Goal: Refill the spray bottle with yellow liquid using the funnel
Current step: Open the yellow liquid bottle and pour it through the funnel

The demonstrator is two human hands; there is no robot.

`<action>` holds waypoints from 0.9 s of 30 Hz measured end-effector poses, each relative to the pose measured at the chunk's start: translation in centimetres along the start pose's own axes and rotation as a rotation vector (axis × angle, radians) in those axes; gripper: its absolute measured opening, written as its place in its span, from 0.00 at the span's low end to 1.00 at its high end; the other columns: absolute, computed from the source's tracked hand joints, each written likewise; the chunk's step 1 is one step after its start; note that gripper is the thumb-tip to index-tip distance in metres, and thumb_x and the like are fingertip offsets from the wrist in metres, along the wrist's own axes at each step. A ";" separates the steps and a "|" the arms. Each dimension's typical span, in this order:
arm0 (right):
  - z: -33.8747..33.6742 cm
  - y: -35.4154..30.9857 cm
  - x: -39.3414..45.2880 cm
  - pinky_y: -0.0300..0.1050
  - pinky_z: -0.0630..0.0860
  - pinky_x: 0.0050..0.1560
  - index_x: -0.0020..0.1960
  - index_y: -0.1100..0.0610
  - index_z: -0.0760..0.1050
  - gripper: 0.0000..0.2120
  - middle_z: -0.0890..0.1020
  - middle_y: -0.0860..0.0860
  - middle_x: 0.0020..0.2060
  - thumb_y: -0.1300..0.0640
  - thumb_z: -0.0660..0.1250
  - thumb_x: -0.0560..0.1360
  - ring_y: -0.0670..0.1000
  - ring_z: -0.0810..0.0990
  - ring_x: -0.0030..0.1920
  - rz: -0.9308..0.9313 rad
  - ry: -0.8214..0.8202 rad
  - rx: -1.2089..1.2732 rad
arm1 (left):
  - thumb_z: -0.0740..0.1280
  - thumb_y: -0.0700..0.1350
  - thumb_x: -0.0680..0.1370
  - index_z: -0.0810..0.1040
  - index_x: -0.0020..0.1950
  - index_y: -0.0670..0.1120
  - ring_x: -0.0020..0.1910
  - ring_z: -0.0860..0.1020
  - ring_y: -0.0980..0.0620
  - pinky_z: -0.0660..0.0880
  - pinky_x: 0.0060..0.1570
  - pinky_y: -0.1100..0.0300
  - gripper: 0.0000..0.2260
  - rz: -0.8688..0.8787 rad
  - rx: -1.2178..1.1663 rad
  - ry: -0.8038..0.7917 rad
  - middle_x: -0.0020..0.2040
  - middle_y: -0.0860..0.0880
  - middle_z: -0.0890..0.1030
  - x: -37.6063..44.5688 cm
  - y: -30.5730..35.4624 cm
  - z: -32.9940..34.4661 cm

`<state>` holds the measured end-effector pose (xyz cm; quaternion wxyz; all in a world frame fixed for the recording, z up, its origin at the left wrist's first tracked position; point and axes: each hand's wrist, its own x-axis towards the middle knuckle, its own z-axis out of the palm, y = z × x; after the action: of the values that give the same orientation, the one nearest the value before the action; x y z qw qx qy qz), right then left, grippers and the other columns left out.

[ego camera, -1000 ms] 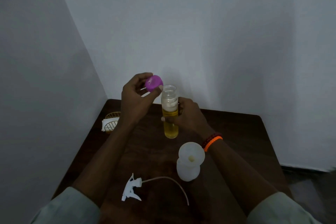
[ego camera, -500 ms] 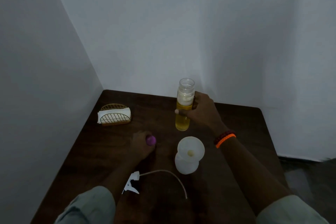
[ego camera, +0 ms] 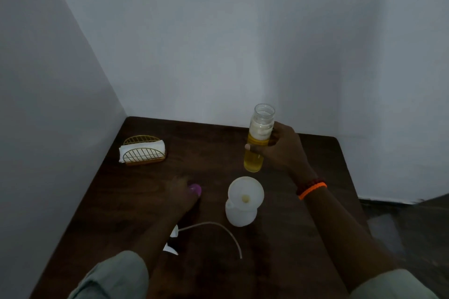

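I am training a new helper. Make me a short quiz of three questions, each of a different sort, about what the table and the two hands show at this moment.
1. True or false: the funnel sits in the mouth of the white spray bottle.
2. Which hand holds the clear bottle of yellow liquid? A) left hand B) right hand C) neither
3. Fill in: the left hand is at the ______ cap on the table.

Key
1. True.
2. B, the right hand; its grip is round the bottle's middle, and the bottle has no cap on.
3. Purple.
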<state>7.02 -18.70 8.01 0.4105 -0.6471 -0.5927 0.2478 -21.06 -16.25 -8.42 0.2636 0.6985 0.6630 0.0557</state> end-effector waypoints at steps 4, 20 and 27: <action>-2.2 0.6 -1.3 0.40 0.82 0.50 0.55 0.55 0.81 0.24 0.86 0.47 0.47 0.50 0.82 0.63 0.41 0.84 0.48 -0.010 0.044 -0.045 | 0.70 0.46 0.78 0.83 0.54 0.48 0.49 0.82 0.52 0.79 0.50 0.56 0.07 -0.079 -0.363 0.030 0.51 0.49 0.84 -2.5 3.5 -2.7; -5.4 1.5 -8.8 0.31 0.74 0.48 0.60 0.49 0.78 0.25 0.82 0.41 0.50 0.52 0.80 0.65 0.36 0.80 0.50 0.039 -0.112 -0.166 | 0.68 0.49 0.80 0.83 0.55 0.47 0.35 0.84 0.55 0.79 0.35 0.62 0.08 0.204 -0.665 -0.305 0.43 0.49 0.87 -8.3 9.4 -5.0; -5.3 3.0 -11.4 0.26 0.73 0.47 0.63 0.46 0.76 0.27 0.81 0.38 0.52 0.50 0.79 0.65 0.34 0.78 0.53 0.071 -0.225 -0.245 | 0.70 0.47 0.79 0.83 0.54 0.47 0.36 0.84 0.53 0.82 0.39 0.56 0.07 0.212 -0.706 -0.306 0.44 0.48 0.87 -8.4 9.2 -4.7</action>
<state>10.95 -30.90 6.51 0.2505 -0.6810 -0.6375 0.2591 -15.75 -22.68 1.99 0.5761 0.6297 0.4802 0.2025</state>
